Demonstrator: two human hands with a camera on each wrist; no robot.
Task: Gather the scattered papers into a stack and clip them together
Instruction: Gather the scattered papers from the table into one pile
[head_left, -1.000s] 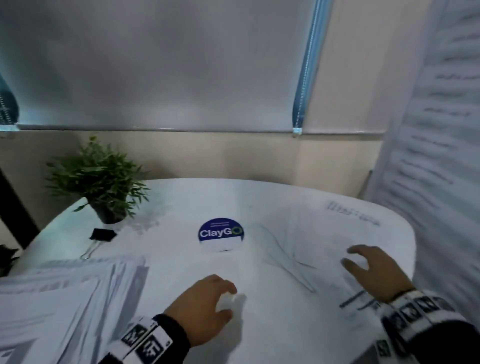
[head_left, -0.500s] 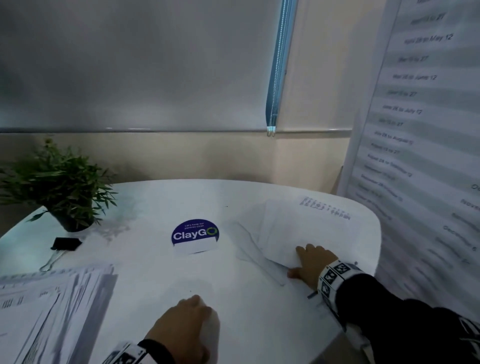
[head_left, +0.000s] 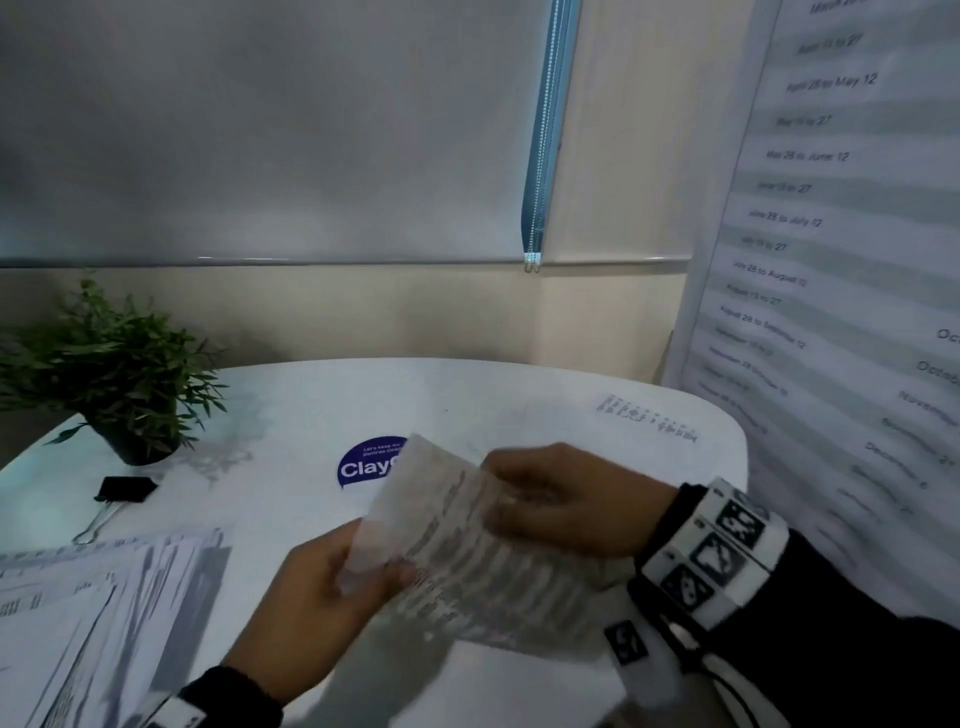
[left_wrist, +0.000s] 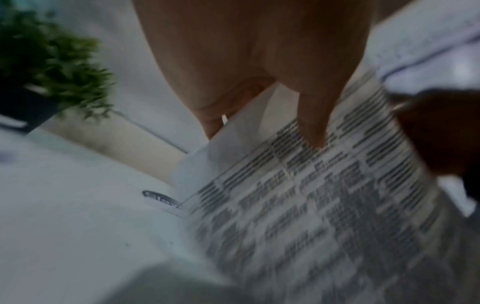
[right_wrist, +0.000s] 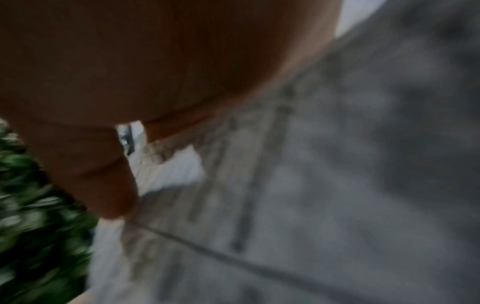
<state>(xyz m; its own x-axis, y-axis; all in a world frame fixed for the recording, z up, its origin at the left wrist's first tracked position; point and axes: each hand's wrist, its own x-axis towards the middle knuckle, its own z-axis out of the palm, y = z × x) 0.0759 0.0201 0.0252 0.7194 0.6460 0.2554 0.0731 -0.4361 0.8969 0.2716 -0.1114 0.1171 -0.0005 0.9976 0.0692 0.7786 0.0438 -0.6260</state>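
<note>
Both hands hold a printed paper (head_left: 467, 561) lifted above the white table (head_left: 291, 415), its print blurred. My left hand (head_left: 332, 587) pinches its lower left edge between thumb and fingers, and the same paper (left_wrist: 311, 205) fills the left wrist view. My right hand (head_left: 561, 499) grips the upper right part. A fanned pile of papers (head_left: 93, 623) lies at the near left. A black binder clip (head_left: 124, 488) rests beside the plant. Another printed sheet (head_left: 649, 421) lies flat at the far right. The right wrist view is blurred, showing paper (right_wrist: 311, 185).
A small potted plant (head_left: 114, 374) stands at the table's far left. A round blue ClayGo sticker (head_left: 363, 467) sits mid-table, partly hidden by the held paper. A large printed date chart (head_left: 841, 260) hangs on the right, close to the table edge.
My right hand pulled a paper from the right side and lifted it to the middle. My left hand left the table and took hold of that paper's lower left edge.
</note>
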